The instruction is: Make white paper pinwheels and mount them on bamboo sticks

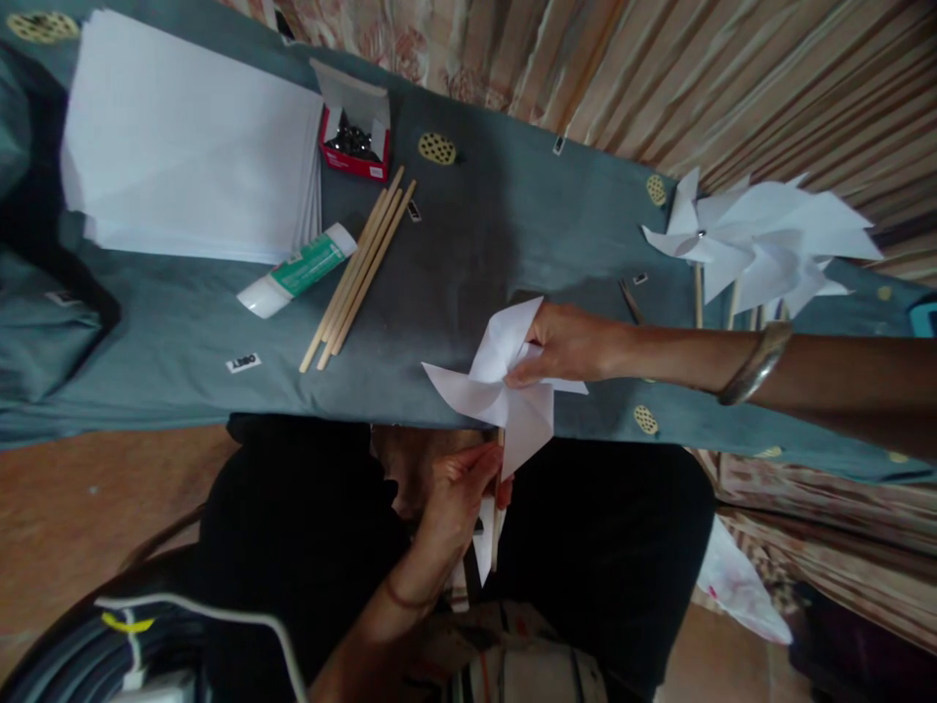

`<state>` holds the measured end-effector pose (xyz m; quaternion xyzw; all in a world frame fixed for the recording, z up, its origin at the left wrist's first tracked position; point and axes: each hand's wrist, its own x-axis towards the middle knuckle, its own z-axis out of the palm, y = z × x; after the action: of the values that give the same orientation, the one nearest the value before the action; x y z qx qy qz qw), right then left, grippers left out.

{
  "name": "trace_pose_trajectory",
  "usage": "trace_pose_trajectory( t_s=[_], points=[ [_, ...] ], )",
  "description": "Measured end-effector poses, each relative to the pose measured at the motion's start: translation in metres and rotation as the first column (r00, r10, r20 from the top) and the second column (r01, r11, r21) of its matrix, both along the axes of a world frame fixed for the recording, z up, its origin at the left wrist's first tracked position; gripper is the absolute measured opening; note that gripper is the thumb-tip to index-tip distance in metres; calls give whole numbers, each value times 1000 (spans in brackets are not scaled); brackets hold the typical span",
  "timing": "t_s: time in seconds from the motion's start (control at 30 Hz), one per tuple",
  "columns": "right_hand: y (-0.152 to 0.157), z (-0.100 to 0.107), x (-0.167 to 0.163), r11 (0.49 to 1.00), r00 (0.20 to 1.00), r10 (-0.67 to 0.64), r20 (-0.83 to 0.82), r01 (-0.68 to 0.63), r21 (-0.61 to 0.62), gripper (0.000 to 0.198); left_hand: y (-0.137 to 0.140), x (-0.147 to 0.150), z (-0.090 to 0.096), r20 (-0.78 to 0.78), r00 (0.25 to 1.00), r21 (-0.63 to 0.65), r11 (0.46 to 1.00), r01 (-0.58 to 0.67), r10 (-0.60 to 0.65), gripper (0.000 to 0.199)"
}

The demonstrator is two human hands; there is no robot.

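A white paper pinwheel hangs over the front edge of the cloth, its folded blades spread around the middle. My right hand comes in from the right and grips the pinwheel near its centre, thumb pressed on the paper. Below it, my left hand is closed around the pinwheel's wooden stick. Another pointed piece of white paper shows beneath the left hand beside the stick. How the stick joins the paper is hidden behind the blades.
Left on the blue-green tablecloth are stacked white paper, a green-and-white tube, several wooden sticks and an open red box of shiny metal pieces. Several finished-looking pinwheels lie at right, near scissors. Pleated curtains hang behind.
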<state>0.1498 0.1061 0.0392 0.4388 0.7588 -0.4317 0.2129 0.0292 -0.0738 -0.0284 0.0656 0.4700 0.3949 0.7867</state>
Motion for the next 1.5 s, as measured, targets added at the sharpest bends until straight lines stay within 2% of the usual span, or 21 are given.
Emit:
trace_pose_trajectory(
  t_s=[0.23, 0.4, 0.53, 0.7, 1.23, 1.5],
  points=[
    [-1, 3, -2, 1000, 1000, 3, 29, -3, -4, 18, -2, -1, -5, 33, 999, 15, 1000, 22, -22, 39],
    [-2, 7, -7, 999, 997, -41, 61, 42, -17, 15, -1, -2, -5, 27, 999, 13, 999, 41, -42, 42],
    [-1, 4, -6, 997, 995, -61, 80, 65, -44, 15, 0, -4, -2, 33, 999, -21, 999, 43, -42, 45],
    [1, -2, -4, 993, 995, -77, 57, 81, -88, 15, 0, -4, -1, 48, 998, 9, 999, 38, -38, 46],
    [1, -2, -7, 985, 986, -127, 106, 138, -107, 19, 3, 0, 1, 85, 996, -37, 999, 13, -9, 45],
    [2, -5, 1, 980, 990, -141, 1, 139, -143, 21, 1, 2, 0, 133, 990, -107, 993, 55, -40, 42]
  ],
)
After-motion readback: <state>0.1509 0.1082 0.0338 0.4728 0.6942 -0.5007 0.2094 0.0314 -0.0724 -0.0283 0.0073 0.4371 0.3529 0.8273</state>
